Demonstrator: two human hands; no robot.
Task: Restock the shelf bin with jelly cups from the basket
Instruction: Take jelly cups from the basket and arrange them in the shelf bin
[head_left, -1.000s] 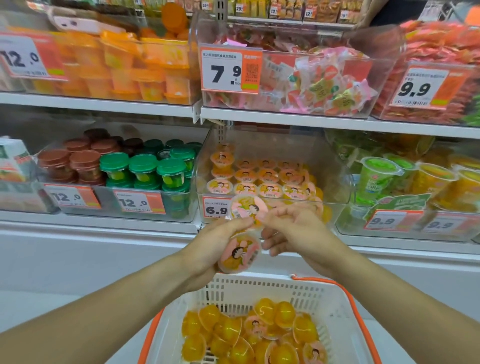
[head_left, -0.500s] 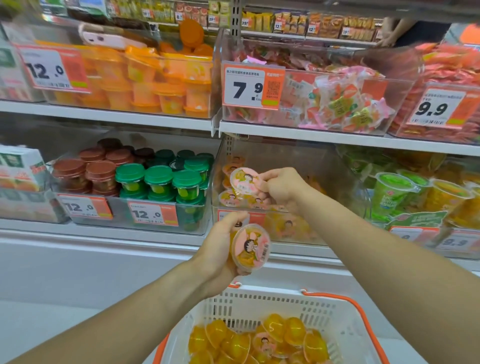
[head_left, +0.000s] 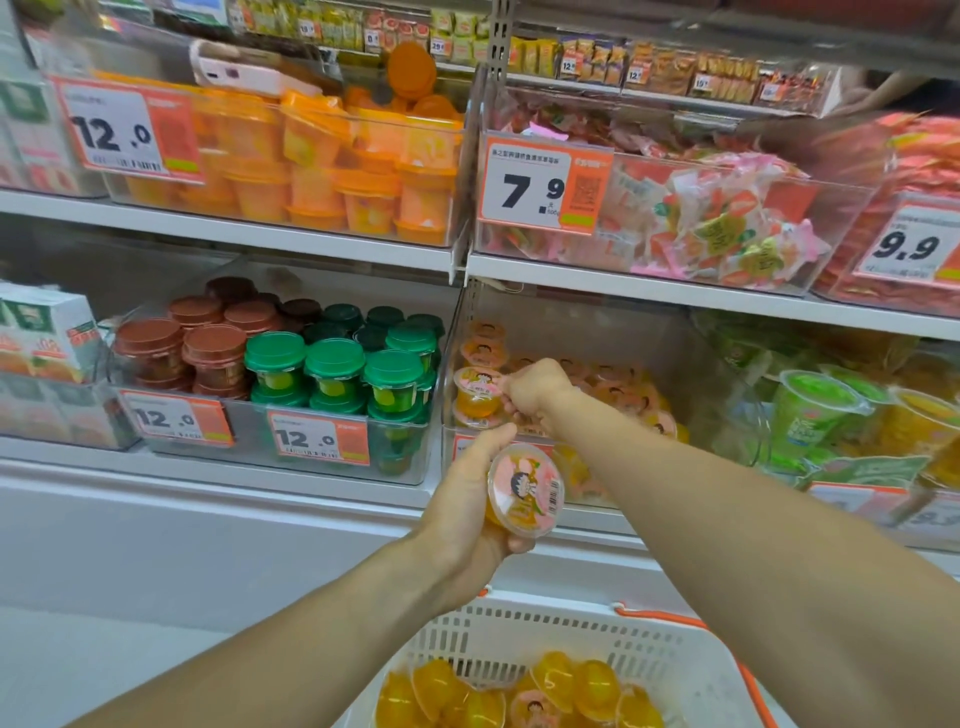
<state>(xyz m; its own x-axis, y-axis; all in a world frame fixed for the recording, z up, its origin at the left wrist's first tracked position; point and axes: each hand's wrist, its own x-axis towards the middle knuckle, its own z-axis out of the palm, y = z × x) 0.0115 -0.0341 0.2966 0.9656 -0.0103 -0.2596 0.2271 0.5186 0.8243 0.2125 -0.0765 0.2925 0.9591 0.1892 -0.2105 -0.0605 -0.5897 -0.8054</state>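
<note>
Two jelly cups held — right hand (head_left: 532, 392) grip hides one's (head_left: 477, 393) edge, left hand (head_left: 470, 506) clasps another (head_left: 525, 490).

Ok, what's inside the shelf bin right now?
The bin holds rows of jelly cups, stacked at its left front. The right hand is setting a cup on that stack. The arm hides the front middle cups.

The yellow jelly cups (head_left: 524, 696) have pink cartoon-girl lids, and the white plastic basket (head_left: 545, 636) has an orange rim.
</note>
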